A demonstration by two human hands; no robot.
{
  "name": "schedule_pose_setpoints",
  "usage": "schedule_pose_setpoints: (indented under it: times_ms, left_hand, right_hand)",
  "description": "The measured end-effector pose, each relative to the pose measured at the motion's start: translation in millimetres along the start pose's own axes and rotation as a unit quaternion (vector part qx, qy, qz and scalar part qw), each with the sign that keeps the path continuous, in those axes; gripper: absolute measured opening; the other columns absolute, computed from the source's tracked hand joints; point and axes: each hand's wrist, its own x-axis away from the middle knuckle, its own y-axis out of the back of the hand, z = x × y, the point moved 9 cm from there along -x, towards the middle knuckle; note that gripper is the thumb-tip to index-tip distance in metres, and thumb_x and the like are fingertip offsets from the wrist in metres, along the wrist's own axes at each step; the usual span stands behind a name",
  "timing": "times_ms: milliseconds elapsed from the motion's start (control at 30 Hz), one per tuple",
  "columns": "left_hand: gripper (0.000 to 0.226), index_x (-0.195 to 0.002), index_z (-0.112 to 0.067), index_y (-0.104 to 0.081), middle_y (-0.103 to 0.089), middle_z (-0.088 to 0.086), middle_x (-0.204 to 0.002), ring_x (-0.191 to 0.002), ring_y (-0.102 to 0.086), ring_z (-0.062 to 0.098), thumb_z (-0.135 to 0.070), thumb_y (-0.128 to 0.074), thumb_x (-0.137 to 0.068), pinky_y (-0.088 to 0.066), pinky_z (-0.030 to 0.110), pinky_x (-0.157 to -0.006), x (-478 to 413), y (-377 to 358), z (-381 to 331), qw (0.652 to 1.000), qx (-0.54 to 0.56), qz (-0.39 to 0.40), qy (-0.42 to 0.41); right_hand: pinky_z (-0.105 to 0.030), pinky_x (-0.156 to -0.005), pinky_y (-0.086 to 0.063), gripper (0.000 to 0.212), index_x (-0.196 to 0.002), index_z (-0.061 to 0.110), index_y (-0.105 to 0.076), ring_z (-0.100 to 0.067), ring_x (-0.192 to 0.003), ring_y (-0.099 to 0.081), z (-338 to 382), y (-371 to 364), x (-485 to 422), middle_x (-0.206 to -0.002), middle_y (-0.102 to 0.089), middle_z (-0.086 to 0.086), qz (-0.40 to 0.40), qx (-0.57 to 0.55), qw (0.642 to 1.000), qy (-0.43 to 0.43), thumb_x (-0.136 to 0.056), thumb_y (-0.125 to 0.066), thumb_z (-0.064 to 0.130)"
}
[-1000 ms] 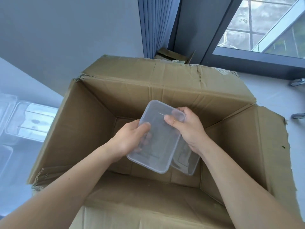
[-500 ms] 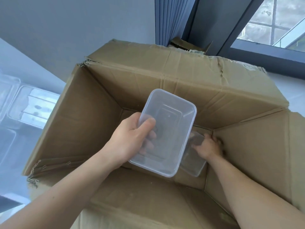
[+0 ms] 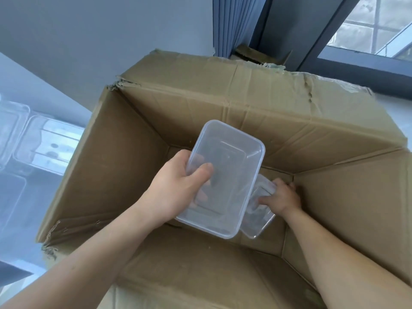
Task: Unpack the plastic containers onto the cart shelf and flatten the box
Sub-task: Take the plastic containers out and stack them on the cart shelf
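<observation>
The cardboard box point(image 3: 289, 121) is dull tan-brown all over, with paler crease lines crossing its flaps and walls and frayed, greyish torn edges at the corners. The upper container point(image 3: 231, 166) is clear, colourless plastic with a faintly milky rim, so the brown of the box shows through it. The lower container point(image 3: 258, 221) is the same see-through plastic. The containers on the left point(image 3: 49, 143) are also clear, catching pale white and blue reflections. The wall point(image 3: 89, 41) is plain blue-grey, the curtain point(image 3: 231, 25) a deeper blue in vertical pleated stripes, and the window frame point(image 3: 312, 30) dark grey.
</observation>
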Motion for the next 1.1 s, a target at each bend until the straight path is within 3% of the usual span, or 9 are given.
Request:
schedule_pose_setpoints:
  times_ms: [100, 200, 300, 433, 633, 733, 867, 1000, 1100]
  left_hand:
    - [0.041, -0.103, -0.016, -0.057, -0.072, 0.008, -0.084, -0.070, -0.072, 0.025, -0.050, -0.057, -0.081, -0.060, 0.053, -0.066, 8.6, 13.0, -8.6, 1.000, 0.008, -0.011, -0.018]
    - [0.029, -0.106, -0.016, -0.056, -0.072, 0.008, -0.088, -0.069, -0.072, 0.024, -0.041, -0.061, -0.093, -0.060, 0.051, -0.064, 22.8, 29.5, -17.8, 0.998, 0.034, -0.030, -0.046]
    - [0.018, -0.110, -0.019, -0.058, -0.072, 0.005, -0.095, -0.069, -0.072, 0.023, -0.033, -0.057, -0.098, -0.059, 0.043, -0.063, 42.8, 46.5, -27.2, 0.994, 0.069, -0.037, -0.081]
    - [0.013, -0.110, -0.024, -0.061, -0.074, 0.001, -0.093, -0.067, -0.072, 0.023, -0.029, -0.054, -0.100, -0.057, 0.035, -0.057, 73.4, 75.2, -29.1, 0.986, 0.105, -0.067, -0.114]
    - [0.016, -0.109, -0.021, -0.064, -0.075, 0.002, -0.090, -0.063, -0.071, 0.020, -0.030, -0.059, -0.097, -0.052, 0.035, -0.056, 125.0, 107.9, -20.8, 0.977, 0.134, -0.102, -0.133]
    - [0.015, -0.109, -0.018, -0.065, -0.075, 0.003, -0.091, -0.062, -0.070, 0.017, -0.023, -0.057, -0.098, -0.053, 0.026, -0.052, 162.9, 122.0, -15.4, 0.968, 0.160, -0.135, -0.141]
    - [0.018, -0.106, -0.015, -0.065, -0.074, 0.007, -0.089, -0.062, -0.070, 0.027, -0.026, -0.065, -0.092, -0.054, 0.037, -0.054, 213.5, 130.8, -2.2, 0.953, 0.198, -0.172, -0.153]
    - [0.020, -0.107, -0.018, -0.063, -0.074, 0.003, -0.084, -0.062, -0.068, 0.024, -0.023, -0.066, -0.087, -0.053, 0.032, -0.052, 267.3, 126.6, 19.4, 0.946, 0.202, -0.199, -0.160]
    - [0.042, -0.116, -0.014, -0.063, -0.073, -0.003, -0.086, -0.068, -0.070, 0.026, -0.026, -0.065, -0.076, -0.053, 0.031, -0.055, 310.2, 125.0, 44.6, 0.944, 0.196, -0.224, -0.140]
  right_hand:
    - [-0.031, -0.070, -0.045, 0.050, -0.105, 0.022, -0.058, -0.017, -0.088, -0.058, 33.8, 21.3, 19.3, -0.105, -0.064, 0.002, 0.018, -0.040, 0.997, 0.059, -0.068, -0.088, 0.034]
    - [-0.034, -0.083, -0.053, 0.052, -0.114, 0.028, -0.063, -0.015, -0.096, -0.065, 74.4, 59.0, 59.5, -0.100, -0.068, 0.010, -0.016, -0.115, 0.985, 0.125, -0.069, -0.088, 0.030]
    - [-0.033, -0.091, -0.052, 0.050, -0.108, 0.047, -0.061, -0.005, -0.099, -0.065, 103.9, 94.5, 118.8, -0.098, -0.068, 0.022, -0.052, -0.212, 0.957, 0.191, -0.072, -0.087, 0.024]
    - [-0.037, -0.094, -0.052, 0.068, -0.129, 0.041, -0.051, -0.009, -0.105, -0.064, 99.5, 117.3, 188.4, -0.114, -0.066, 0.013, -0.105, -0.260, 0.941, 0.190, -0.072, -0.087, 0.032]
    - [-0.030, -0.074, -0.053, 0.039, -0.105, 0.037, -0.056, -0.004, -0.087, -0.067, 98.3, 133.3, 281.3, -0.097, -0.069, 0.016, -0.158, -0.277, 0.923, 0.216, -0.077, -0.083, 0.030]
    - [-0.033, -0.076, -0.054, 0.039, -0.107, 0.037, -0.061, -0.002, -0.085, -0.067, 100.3, 147.6, 316.1, -0.094, -0.071, 0.018, -0.187, -0.321, 0.897, 0.239, -0.076, -0.082, 0.031]
    - [-0.037, -0.081, -0.055, 0.039, -0.108, 0.036, -0.061, 0.000, -0.088, -0.066, 107.4, 146.7, 353.6, -0.095, -0.073, 0.016, -0.178, -0.329, 0.880, 0.292, -0.075, -0.081, 0.032]
    - [-0.033, -0.078, -0.053, 0.049, -0.113, 0.037, -0.060, -0.002, -0.090, -0.067, 103.6, 126.1, 381.8, -0.096, -0.072, 0.018, -0.138, -0.313, 0.877, 0.337, -0.072, -0.083, 0.049]
    - [-0.037, -0.078, -0.053, 0.056, -0.114, 0.038, -0.061, -0.013, -0.096, -0.069, 102.3, 107.1, 403.1, -0.098, -0.073, 0.010, -0.112, -0.309, 0.871, 0.365, -0.066, -0.082, 0.056]
